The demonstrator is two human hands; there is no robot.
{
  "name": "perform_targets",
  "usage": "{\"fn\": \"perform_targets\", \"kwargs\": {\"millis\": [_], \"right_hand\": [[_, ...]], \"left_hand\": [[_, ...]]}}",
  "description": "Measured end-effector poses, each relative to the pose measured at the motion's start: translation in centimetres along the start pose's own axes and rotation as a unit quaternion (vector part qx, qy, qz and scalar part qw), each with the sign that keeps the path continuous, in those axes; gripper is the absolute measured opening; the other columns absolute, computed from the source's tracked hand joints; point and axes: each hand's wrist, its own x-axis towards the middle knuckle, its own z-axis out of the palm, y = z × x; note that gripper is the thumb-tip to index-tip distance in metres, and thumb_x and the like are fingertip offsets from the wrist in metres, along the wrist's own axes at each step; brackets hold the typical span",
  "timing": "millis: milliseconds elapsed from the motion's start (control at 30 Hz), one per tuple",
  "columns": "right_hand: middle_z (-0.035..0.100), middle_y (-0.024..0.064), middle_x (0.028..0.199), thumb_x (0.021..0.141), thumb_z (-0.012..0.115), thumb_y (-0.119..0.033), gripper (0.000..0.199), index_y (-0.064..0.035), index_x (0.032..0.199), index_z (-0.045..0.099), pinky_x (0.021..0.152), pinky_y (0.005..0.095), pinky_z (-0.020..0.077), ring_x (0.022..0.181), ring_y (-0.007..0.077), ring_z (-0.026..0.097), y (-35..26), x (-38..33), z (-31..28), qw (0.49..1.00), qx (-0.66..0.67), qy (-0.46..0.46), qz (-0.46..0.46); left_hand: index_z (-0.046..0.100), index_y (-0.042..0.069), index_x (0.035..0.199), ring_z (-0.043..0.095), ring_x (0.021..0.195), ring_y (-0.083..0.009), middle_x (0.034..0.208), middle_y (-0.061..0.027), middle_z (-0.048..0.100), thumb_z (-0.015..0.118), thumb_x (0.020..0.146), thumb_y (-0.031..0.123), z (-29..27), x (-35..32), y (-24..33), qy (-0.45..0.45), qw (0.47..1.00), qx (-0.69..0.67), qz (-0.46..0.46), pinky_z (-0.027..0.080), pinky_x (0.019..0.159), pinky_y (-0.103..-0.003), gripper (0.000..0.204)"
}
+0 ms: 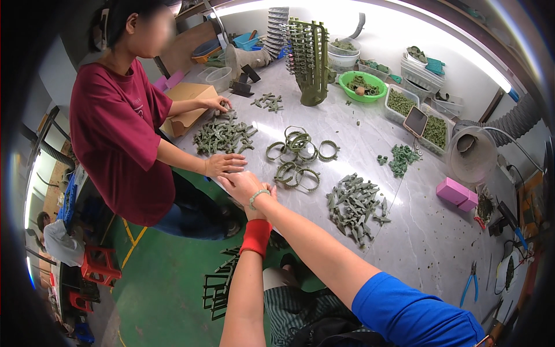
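Observation:
My right hand (242,187), with a pale green bead bracelet (259,198) at its wrist, reaches across to the table's left edge. It looks open, its fingers partly hidden, beside a co-worker's hand (225,165); whether they touch I cannot tell. My left hand (270,192) is mostly covered by the right wrist, so its grip cannot be made out; a red wristband (255,237) circles that arm. Green toothed rings (298,144) lie just beyond my hands. To the right sits a heap of grey-green pointed pieces (354,207). Another heap (222,137) lies before the co-worker.
A tall green rack (313,63) stands at the back, near a bright green bowl (362,87) and clear bins of small green parts (400,103). Further right are a duct hood (471,153), a pink block (457,194) and blue-handled pliers (469,284). A cardboard box (186,104) sits by the co-worker.

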Motion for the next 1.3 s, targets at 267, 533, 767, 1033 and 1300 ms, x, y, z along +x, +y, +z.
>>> {"fn": "perform_targets", "kwargs": {"millis": [267,533,767,1033,1300], "right_hand": [[0.07,0.0144,0.092,0.096,0.05,-0.043,0.032,-0.0224,0.108,0.071,0.075,0.0504,0.0521,0.082,0.0378,0.066,-0.1,0.2,0.1,1.0,-0.011,-0.006,0.001],[0.07,0.0141,0.093,0.095,0.049,-0.043,0.034,-0.0209,0.107,0.072,0.076,0.0502,0.0519,0.083,0.0377,0.066,-0.1,0.0,-0.1,1.0,-0.005,0.002,-0.008],[0.07,0.0139,0.094,0.095,0.05,-0.042,0.033,-0.0203,0.108,0.072,0.077,0.0498,0.0519,0.083,0.038,0.066,0.0,0.2,0.1,1.0,-0.007,-0.008,0.006],[0.069,0.0151,0.094,0.096,0.05,-0.041,0.034,-0.0185,0.107,0.072,0.077,0.0495,0.0514,0.084,0.0379,0.065,-0.2,0.0,0.0,1.0,0.0,-0.003,-0.004],[0.069,0.0155,0.092,0.095,0.051,-0.04,0.032,-0.0183,0.105,0.073,0.077,0.0498,0.0514,0.082,0.0377,0.066,-0.2,0.0,-0.2,1.0,0.008,0.009,-0.01]], "left_hand": [[0.053,0.015,0.085,0.058,0.074,-0.0311,0.075,-0.0084,0.058,0.059,0.093,0.038,0.5,0.1,-0.7,0.01,1.0,0.006,0.011,0.044,0.067,-0.046,0.025],[0.052,0.015,0.084,0.059,0.076,-0.0301,0.075,-0.0078,0.059,0.06,0.092,0.038,0.3,0.0,-0.3,0.011,1.0,0.007,0.007,0.044,0.068,-0.046,0.025],[0.052,0.015,0.084,0.059,0.076,-0.0292,0.075,-0.0075,0.059,0.06,0.092,0.039,0.7,0.1,-0.5,0.033,0.999,0.027,0.021,0.045,0.068,-0.045,0.026],[0.052,0.015,0.082,0.059,0.074,-0.0294,0.074,-0.0075,0.059,0.062,0.09,0.038,0.4,-0.1,-0.4,0.023,1.0,0.012,0.004,0.045,0.067,-0.045,0.026],[0.053,0.015,0.082,0.059,0.074,-0.0294,0.073,-0.0073,0.059,0.063,0.089,0.038,0.6,0.0,-0.4,0.034,0.999,0.018,0.013,0.044,0.066,-0.045,0.026]]}}
